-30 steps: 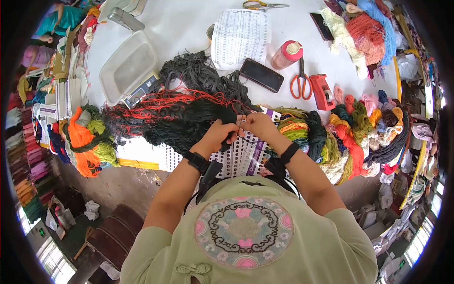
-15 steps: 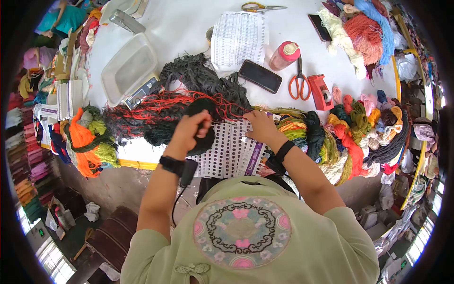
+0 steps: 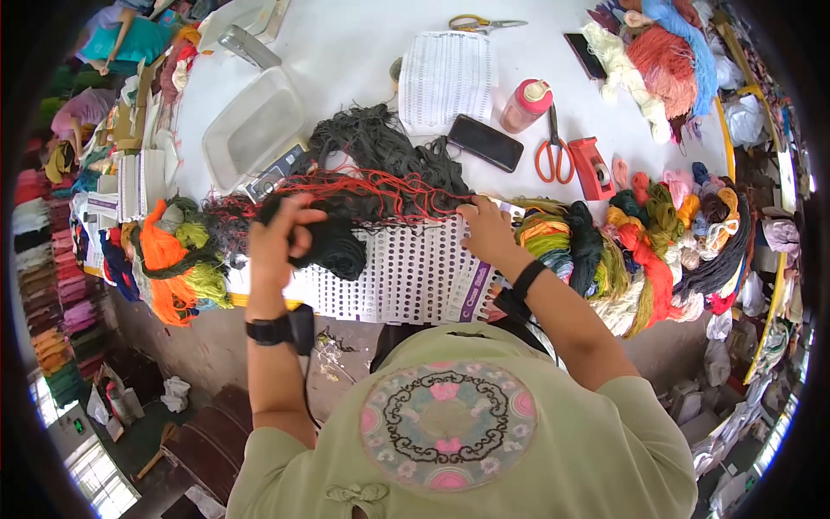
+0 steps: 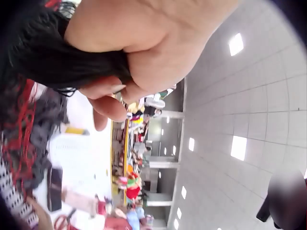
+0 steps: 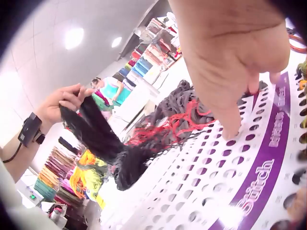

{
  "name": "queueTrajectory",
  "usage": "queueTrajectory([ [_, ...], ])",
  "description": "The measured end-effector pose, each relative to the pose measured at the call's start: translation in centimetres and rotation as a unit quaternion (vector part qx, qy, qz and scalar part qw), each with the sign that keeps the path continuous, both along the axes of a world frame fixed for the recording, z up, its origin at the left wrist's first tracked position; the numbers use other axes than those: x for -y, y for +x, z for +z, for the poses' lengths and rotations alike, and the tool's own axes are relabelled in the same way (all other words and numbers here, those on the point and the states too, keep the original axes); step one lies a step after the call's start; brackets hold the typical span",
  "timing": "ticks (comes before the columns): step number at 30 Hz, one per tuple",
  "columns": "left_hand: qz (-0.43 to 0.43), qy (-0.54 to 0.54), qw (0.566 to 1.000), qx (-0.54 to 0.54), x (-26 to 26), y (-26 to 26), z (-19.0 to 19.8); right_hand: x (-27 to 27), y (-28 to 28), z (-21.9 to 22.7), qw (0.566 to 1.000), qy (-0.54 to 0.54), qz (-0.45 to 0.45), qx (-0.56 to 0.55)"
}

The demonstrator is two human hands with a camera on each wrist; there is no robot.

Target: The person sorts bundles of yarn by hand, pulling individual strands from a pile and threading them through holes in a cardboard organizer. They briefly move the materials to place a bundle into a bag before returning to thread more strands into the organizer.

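Two hands, now well apart: left hand (image 3: 278, 238) off to the left, right hand (image 3: 488, 229) at the far edge of the card (image 3: 406, 272).

Left grip: holding the black hank (image 3: 335, 249). Left wrist view confirms it, dark strands running through the curled fingers. In the right wrist view the hank hangs from that hand as a doubled length, lower end bunched over the left part of the card. Contact with the card there: cannot tell.

Right grip: loosely spread, nothing held that I can make out. One fingertip rests on the card among the holes, beside the end of the red thread (image 3: 389, 186).

Change: a second ago both hands met over the card. Since then the left has moved away leftward with the hank; the right has stayed about where it was. More rows of holes are now exposed.

Meaning (judgement): the hands have split roles, left carrying black thread clear of the holes, right probably steadying the card.

Beyond, on the bench (image 3: 346, 56): grey thread (image 3: 432, 164) just behind the red, then phone (image 3: 486, 143), with scissors (image 3: 553, 163) to its right.
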State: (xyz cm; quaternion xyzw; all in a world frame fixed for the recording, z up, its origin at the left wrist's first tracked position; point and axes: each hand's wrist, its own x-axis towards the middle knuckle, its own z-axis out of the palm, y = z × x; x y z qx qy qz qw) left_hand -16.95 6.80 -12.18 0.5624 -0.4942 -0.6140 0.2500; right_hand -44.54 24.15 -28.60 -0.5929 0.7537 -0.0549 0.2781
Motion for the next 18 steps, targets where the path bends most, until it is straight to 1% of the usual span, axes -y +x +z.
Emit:
queueTrajectory([
  [1, -0.029, 0.02, 0.999, -0.036, -1.1, -0.7, -0.6, -0.2, 0.7, 1.0, 0.996, -0.078, -0.034, -0.023],
  [2, -0.038, 0.035, 0.994, -0.098, -2.3, -1.4, -1.7, -0.2, 1.4, 2.1, 0.985, -0.155, -0.067, -0.046],
  [3, -0.059, 0.051, 0.988, -0.132, -3.7, -2.8, -1.2, 0.1, 2.2, 4.0, 0.969, -0.226, -0.092, -0.029],
  [4, -0.087, 0.099, 0.964, -0.23, -4.4, -3.4, -1.7, 0.6, 2.8, 5.3, 0.968, -0.231, -0.09, -0.032],
  [5, -0.078, 0.142, 0.936, -0.312, -5.4, -4.5, -1.8, 1.0, 3.3, 6.4, 0.953, -0.182, -0.153, 0.186],
  [6, -0.08, 0.15, 0.924, -0.342, -6.1, -5.2, -1.9, 1.2, 3.9, 7.8, 0.888, -0.123, -0.206, 0.392],
  [7, -0.067, 0.168, 0.91, -0.373, -6.9, -6.0, -1.3, 1.5, 4.6, 10.3, 0.891, -0.128, -0.205, 0.385],
  [8, -0.056, 0.186, 0.894, -0.403, -7.4, -6.4, -0.6, 1.7, 5.7, 13.1, 0.839, -0.152, -0.204, 0.482],
  [9, -0.097, 0.216, 0.875, -0.423, -7.5, -6.3, -0.4, 1.8, 6.5, 14.9, 0.776, -0.175, -0.198, 0.573],
  [10, -0.105, 0.212, 0.872, -0.429, -7.7, -6.2, 0.0, 1.6, 7.0, 15.4, 0.779, -0.183, -0.197, 0.566],
  [12, -0.149, 0.204, 0.868, -0.427, -8.1, -5.8, 1.2, 1.4, 8.0, 16.5, 0.811, -0.175, -0.222, 0.512],
  [13, -0.152, 0.198, 0.869, -0.428, -8.3, -5.5, 1.7, 1.2, 8.3, 17.2, 0.821, -0.172, -0.217, 0.499],
  [14, -0.17, 0.158, 0.896, -0.379, -8.3, -4.6, 1.9, 1.1, 9.1, 16.8, 0.809, -0.198, -0.209, 0.513],
  [15, -0.198, 0.116, 0.913, -0.338, -8.0, -3.9, 1.6, 1.0, 9.8, 16.0, 0.799, -0.233, -0.207, 0.514],
  [16, -0.184, 0.134, 0.913, -0.339, -8.3, -3.3, 1.6, 0.7, 10.6, 15.2, 0.784, -0.258, -0.183, 0.534],
  [17, -0.169, 0.153, 0.913, -0.339, -8.5, -2.9, 1.6, 0.6, 10.9, 16.1, 0.803, -0.272, -0.142, 0.511],
  [18, -0.175, 0.146, 0.91, -0.347, -8.7, -2.5, 2.2, 0.7, 11.5, 14.7, 0.812, -0.299, -0.131, 0.484],
])
